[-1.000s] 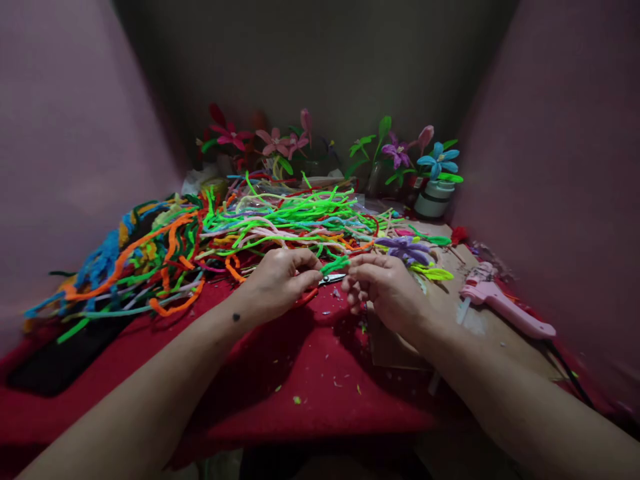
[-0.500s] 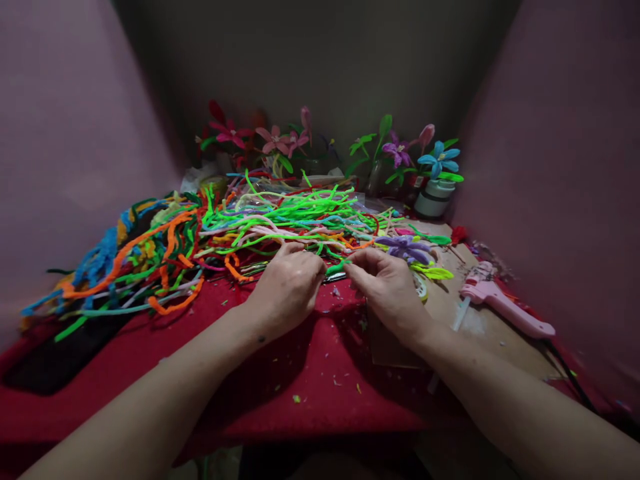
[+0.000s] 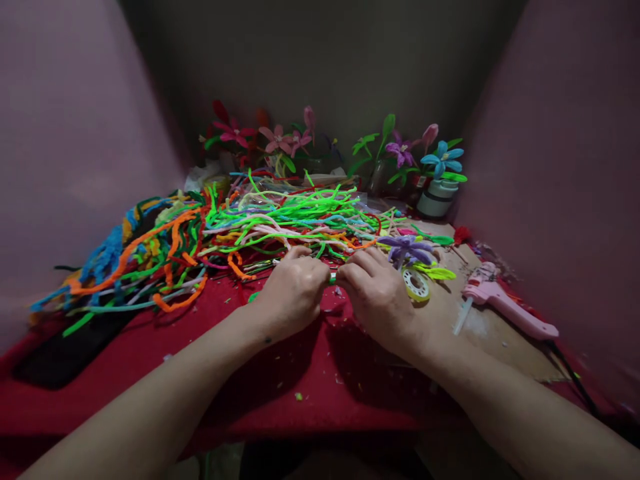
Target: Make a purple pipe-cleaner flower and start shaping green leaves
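My left hand (image 3: 299, 283) and my right hand (image 3: 376, 287) are close together above the red cloth, both with fingers pinched. A short bit of a green pipe cleaner (image 3: 333, 277) shows in the narrow gap between them; my fingers hide the rest. Another bit of green fuzzy material peeks out left of my left hand, and I cannot tell if it is the same piece. Just beyond my knuckles lies a big heap of colourful pipe cleaners (image 3: 300, 213). A purple pipe-cleaner flower (image 3: 406, 250) rests beyond my right hand, near a roll of tape (image 3: 416, 285).
A pink glue gun (image 3: 510, 303) lies on a cardboard sheet (image 3: 493, 340) at right. Behind the heap stand several pipe-cleaner flowers, a blue one (image 3: 443, 159) in a pale jar (image 3: 437, 200). A dark flat object (image 3: 70, 353) lies at left on the red cloth (image 3: 310, 400), among scraps.
My right hand has moved left and turned, its fingers now beside my left hand. Less of the green pipe cleaner shows between them. The tape roll has come into fuller view.
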A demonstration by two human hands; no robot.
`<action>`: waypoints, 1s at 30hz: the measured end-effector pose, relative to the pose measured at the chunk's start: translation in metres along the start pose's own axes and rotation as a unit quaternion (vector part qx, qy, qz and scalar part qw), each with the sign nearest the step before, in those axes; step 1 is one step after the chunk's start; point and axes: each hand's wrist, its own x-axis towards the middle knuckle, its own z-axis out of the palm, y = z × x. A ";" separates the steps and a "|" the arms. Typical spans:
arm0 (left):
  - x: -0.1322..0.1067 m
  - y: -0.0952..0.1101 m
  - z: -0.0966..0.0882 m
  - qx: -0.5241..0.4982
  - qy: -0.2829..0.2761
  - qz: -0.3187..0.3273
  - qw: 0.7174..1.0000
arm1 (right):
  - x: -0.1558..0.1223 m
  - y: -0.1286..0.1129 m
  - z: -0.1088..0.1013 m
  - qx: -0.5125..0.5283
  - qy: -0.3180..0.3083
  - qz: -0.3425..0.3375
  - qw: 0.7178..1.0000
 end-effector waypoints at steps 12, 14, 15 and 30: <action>0.003 0.017 -0.017 -0.216 0.128 -0.230 0.940 | 0.006 0.001 0.002 0.574 -0.058 0.388 0.719; 0.003 0.018 -0.009 -0.185 0.138 -0.259 0.938 | 0.001 -0.004 0.004 0.485 -0.006 0.357 0.798; 0.003 0.019 -0.006 -0.164 0.148 -0.259 0.940 | -0.001 -0.006 0.004 0.417 0.017 0.318 0.851; 0.000 0.005 -0.002 -0.069 0.056 0.080 0.993 | 0.013 0.012 -0.013 0.200 -0.071 0.141 0.967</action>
